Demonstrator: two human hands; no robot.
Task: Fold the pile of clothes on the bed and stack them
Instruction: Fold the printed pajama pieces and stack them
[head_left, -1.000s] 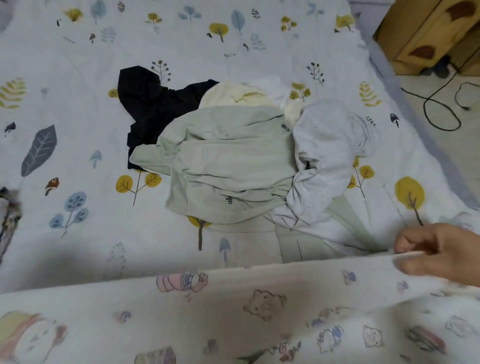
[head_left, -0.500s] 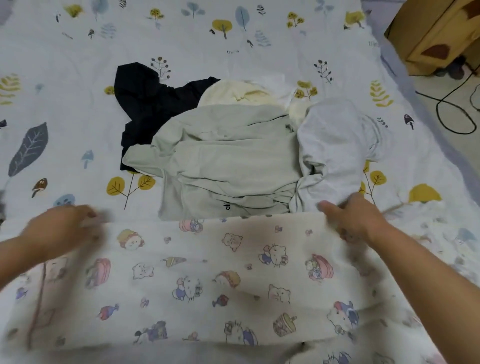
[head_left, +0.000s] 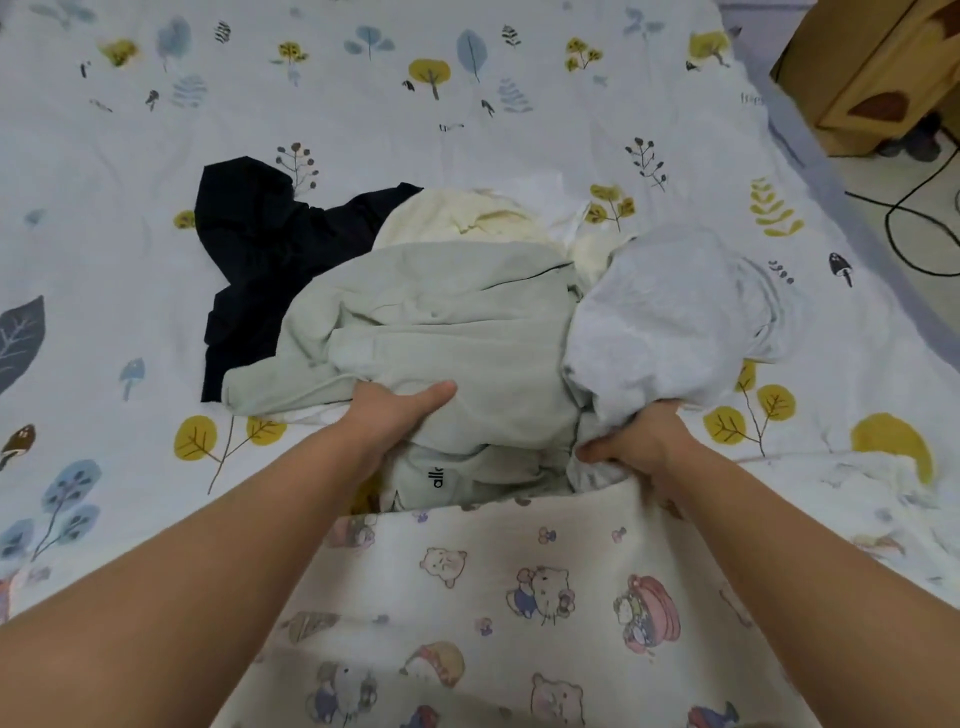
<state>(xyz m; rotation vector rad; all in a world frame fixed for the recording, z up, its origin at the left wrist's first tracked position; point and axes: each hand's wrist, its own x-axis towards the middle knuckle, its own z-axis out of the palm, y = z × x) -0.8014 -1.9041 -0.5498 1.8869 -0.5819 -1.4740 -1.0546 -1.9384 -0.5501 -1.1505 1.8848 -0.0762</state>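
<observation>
A heap of clothes lies mid-bed: a pale green garment (head_left: 441, 322) on top, a black garment (head_left: 249, 249) at its left, a cream one (head_left: 467, 218) behind, and a light grey one (head_left: 670, 312) at the right. My left hand (head_left: 395, 415) grips the near edge of the pale green garment, thumb on top. My right hand (head_left: 639, 441) grips the near lower edge of the light grey garment, fingers tucked under it. A cartoon-print cloth (head_left: 519, 597) lies spread flat in front of the heap, between my forearms.
The bed sheet (head_left: 156, 130) with leaf and tree prints stretches all round the heap. A wooden cabinet (head_left: 883, 67) stands off the bed's far right corner, with a black cable (head_left: 904, 228) on the floor beside it.
Both hands let go of the cartoon-print cloth, which now lies flat, and moved forward onto the heap. The left now grips the green garment, the right the grey one.
</observation>
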